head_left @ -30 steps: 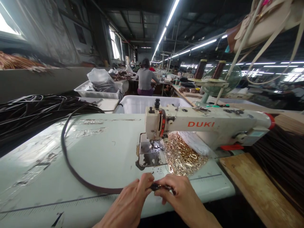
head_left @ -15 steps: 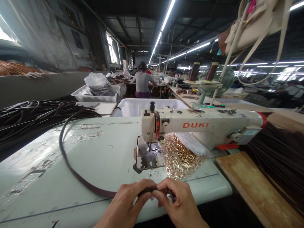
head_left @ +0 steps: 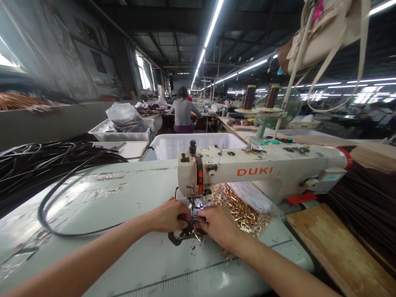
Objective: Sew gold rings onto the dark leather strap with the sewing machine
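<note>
clearly "duki" marks the sewing machine (head_left: 262, 169).

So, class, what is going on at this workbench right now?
A person sits at a sewing machine on a pale table. The left hand and right hand press the end of a dark strap onto the plate under the needle. The strap loops away to the left. A heap of gold chain lies beside the right hand.
</note>
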`<state>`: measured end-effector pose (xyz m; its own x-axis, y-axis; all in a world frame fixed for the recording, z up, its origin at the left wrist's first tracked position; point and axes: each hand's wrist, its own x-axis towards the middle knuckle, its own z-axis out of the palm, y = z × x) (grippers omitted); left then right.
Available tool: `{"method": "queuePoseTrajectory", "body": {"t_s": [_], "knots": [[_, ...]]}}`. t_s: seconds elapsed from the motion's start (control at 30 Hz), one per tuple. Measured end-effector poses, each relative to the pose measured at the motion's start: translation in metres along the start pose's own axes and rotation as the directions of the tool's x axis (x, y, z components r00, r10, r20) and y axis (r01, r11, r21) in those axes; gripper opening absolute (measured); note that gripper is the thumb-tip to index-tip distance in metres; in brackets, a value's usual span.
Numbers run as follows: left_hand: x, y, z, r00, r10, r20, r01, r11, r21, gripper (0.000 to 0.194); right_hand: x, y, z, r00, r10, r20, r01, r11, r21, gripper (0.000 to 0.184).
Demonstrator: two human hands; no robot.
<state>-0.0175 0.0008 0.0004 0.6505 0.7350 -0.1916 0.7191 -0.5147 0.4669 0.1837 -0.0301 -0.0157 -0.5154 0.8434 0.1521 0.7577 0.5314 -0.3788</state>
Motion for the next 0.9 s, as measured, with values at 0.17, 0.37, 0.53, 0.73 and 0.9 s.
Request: {"method": "queuePoseTrajectory", "body": {"t_s": [0.17, 0.37, 0.53, 0.73, 0.9], "knots": [[0.023, -0.016, -0.008, 0.997, 0.014, 0.082, -0.022, 0.994, 0.106, 0.004, 0.02, 0.023, 0.009, 0.919, -0.377, 0.115, 0.377, 0.926, 0.03, 0.015], [0.015, -0.011, -0.008, 0.997, -0.051, -0.053, 0.059, 0.983, 0.176, 0.006, 0.023, 0.025, 0.017, 0.913, -0.383, 0.14, 0.39, 0.921, -0.024, 0.021], [-0.018, -0.002, 0.019, 0.97, -0.002, -0.242, 0.048, 0.981, 0.185, 0.026, 0.024, 0.024, 0.015, 0.915, -0.383, 0.129, 0.39, 0.92, -0.033, 0.019], [-0.033, -0.008, 0.052, 0.861, 0.412, -0.298, -0.17, 0.785, 0.595, 0.038, 0.021, 0.024, 0.021, 0.944, -0.318, 0.088, 0.32, 0.947, -0.01, 0.014], [-0.01, -0.025, 0.037, 0.768, 0.578, -0.275, -0.26, 0.674, 0.691, 0.034, 0.021, 0.02, 0.022, 0.995, -0.084, 0.061, 0.089, 0.992, -0.085, 0.013]]}}
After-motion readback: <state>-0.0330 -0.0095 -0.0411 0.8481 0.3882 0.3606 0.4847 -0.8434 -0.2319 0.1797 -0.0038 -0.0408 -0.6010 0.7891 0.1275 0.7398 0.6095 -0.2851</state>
